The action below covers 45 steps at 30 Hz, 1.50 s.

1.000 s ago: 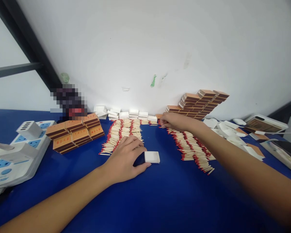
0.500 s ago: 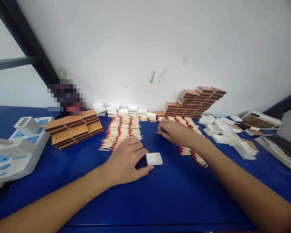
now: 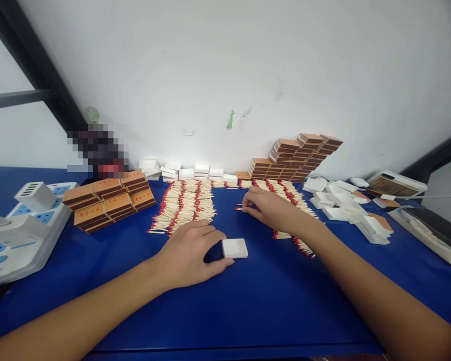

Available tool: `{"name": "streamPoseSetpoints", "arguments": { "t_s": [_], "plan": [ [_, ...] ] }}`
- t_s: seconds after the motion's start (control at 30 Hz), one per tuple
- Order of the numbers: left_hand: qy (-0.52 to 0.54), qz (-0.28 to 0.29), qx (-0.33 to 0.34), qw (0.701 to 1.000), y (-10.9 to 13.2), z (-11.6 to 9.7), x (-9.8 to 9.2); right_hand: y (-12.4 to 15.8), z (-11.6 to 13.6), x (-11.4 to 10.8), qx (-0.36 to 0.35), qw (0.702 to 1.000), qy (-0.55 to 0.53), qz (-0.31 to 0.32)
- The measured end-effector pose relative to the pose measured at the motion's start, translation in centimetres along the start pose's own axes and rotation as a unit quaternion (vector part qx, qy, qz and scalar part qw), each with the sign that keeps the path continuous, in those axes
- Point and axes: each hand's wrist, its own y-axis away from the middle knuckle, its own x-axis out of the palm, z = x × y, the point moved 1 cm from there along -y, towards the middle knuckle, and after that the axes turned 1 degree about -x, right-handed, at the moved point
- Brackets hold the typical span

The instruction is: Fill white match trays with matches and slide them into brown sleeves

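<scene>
Head view shows the left hand [image 3: 191, 252] gripping a white matchbox tray [image 3: 234, 248] on the blue table [image 3: 225, 311]; the right hand [image 3: 265, 206] pinches some matches [image 3: 238, 208] beyond it. Gathering seems the present step; next move would call for a steady tray. Match rows [image 3: 187, 200] lie at both sides, a matchbox stack [image 3: 298, 163] behind; nothing blocks between hands.

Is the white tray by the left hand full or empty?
Empty: only bare white shows inside the tray, and the matches in view all lie outside it.
</scene>
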Motion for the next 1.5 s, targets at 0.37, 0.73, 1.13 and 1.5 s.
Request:
{"name": "streamPoseSetpoints", "arguments": {
  "t_s": [0.37,0.73,1.13,1.5],
  "plan": [
    [-0.057,-0.028,-0.101,0.993,-0.1,0.3,-0.2,1.2,2.8,-1.3,-0.016,1.000,-0.018,-0.004],
    [-0.078,-0.020,-0.137,0.987,-0.1,0.2,-0.2,2.6,8.7,0.1,-0.132,0.980,0.146,-0.005],
    [-0.048,0.049,-0.145,0.987,-0.4,-0.1,-0.4,1.9,5.5,-0.8,-0.050,0.997,-0.063,-0.020],
    [-0.076,0.079,-0.138,0.984,0.0,0.0,-0.1,-2.6,-0.8,0.3,-0.003,0.997,0.063,-0.034]
  ]
}}
